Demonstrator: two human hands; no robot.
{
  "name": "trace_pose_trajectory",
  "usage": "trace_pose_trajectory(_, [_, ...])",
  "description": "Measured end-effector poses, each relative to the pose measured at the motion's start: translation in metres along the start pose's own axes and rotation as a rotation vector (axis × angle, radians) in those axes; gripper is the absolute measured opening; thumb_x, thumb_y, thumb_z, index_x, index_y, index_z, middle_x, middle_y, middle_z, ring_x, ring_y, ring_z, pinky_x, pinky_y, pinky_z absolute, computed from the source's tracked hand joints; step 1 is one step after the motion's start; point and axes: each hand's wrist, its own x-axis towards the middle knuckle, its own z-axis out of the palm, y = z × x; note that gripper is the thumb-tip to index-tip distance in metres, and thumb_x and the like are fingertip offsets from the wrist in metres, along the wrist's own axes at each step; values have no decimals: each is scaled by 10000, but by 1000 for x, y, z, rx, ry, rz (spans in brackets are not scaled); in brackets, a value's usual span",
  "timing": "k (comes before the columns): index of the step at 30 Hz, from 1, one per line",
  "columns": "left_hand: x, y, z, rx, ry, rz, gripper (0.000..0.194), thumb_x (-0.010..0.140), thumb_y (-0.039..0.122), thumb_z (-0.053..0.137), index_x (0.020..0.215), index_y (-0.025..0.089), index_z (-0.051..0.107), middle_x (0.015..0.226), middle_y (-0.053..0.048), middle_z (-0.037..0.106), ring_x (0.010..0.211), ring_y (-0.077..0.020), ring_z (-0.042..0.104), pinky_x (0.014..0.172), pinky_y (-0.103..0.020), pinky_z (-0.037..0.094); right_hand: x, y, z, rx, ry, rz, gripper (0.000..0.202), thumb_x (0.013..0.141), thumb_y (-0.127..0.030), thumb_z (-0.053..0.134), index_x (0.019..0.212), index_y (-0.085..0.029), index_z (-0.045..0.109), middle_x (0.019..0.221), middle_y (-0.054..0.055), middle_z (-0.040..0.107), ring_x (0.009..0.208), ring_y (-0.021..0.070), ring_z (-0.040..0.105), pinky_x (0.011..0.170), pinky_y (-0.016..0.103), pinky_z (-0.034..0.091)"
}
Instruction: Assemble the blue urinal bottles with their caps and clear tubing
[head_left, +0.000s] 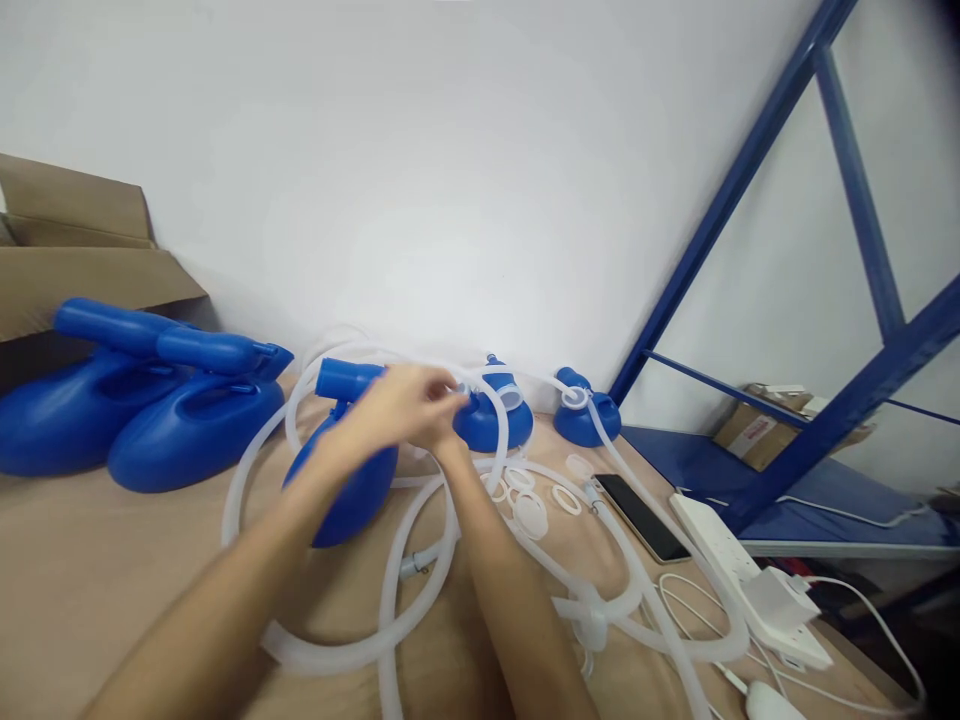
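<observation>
My two hands meet above the middle of the table, a little blurred. My left hand (405, 400) is closed, thumb and fingers curled together, and passes in front of a blue plastic bottle (360, 500) with a wide tubular neck. My right hand (439, 428) is partly hidden behind the left, its fingers bent inward against it. Whatever sits between the fingers is too small or covered to name. Just beyond the fingertips stands another blue bottle (480, 425). Translucent hose (397, 570) loops around and beneath my forearms.
Two blue handled bottles (195, 430) lie left, before a cardboard box (75, 270). A blue bottle (589, 422) stands at the back right. White rings (531, 515), a phone (641, 518) and a power strip (742, 570) with cables occupy the right, beside a blue metal rack (720, 210).
</observation>
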Motion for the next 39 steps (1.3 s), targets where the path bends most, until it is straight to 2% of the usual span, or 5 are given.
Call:
trace_pose_trajectory(4, [-15, -70, -65, 210, 245, -279, 571, 866, 579, 595, 1272, 189, 695, 1406, -151, 660, 1371, -370, 536, 1181, -457, 375, 0, 7, -17, 60, -92, -79, 717, 896, -526, 720, 1522, -260, 494, 1372, 105, 597, 1358, 303, 500, 1185, 477, 391])
trace_pose_trajectory(8, [-31, -107, -80, 69, 38, -464, 715, 792, 768, 574, 1169, 185, 742, 1270, -150, 739, 1199, -398, 668, 1061, -501, 510, 0, 8, -26, 217, -149, -151, 627, 897, -420, 739, 1477, -279, 549, 1469, 103, 555, 1431, 256, 464, 1232, 453, 329])
trace_pose_trajectory(14, [-38, -110, -72, -410, -71, -558, 659, 648, 706, 780, 1047, 182, 738, 948, -84, 785, 836, -287, 761, 746, -343, 636, 1, 12, -25, 427, 206, 146, 171, 816, -322, 768, 937, -218, 707, 1040, 39, 684, 964, 187, 654, 818, 308, 578])
trace_pose_trajectory(18, [-40, -116, -73, -488, -68, -535, 630, 643, 691, 799, 1000, 175, 749, 894, -70, 776, 817, -266, 752, 765, -340, 638, -1, 17, -16, 653, -26, 459, 293, 857, -478, 739, 880, -187, 706, 727, 14, 666, 644, 155, 626, 543, 252, 529])
trace_pose_trajectory(39, [-40, -123, -73, -416, -113, -439, 577, 724, 702, 741, 941, 167, 758, 796, -58, 756, 673, -208, 692, 620, -280, 583, 6, 32, 23, 1123, 230, 438, 261, 793, -387, 845, 816, -174, 694, 738, -10, 679, 692, 116, 686, 788, 269, 614])
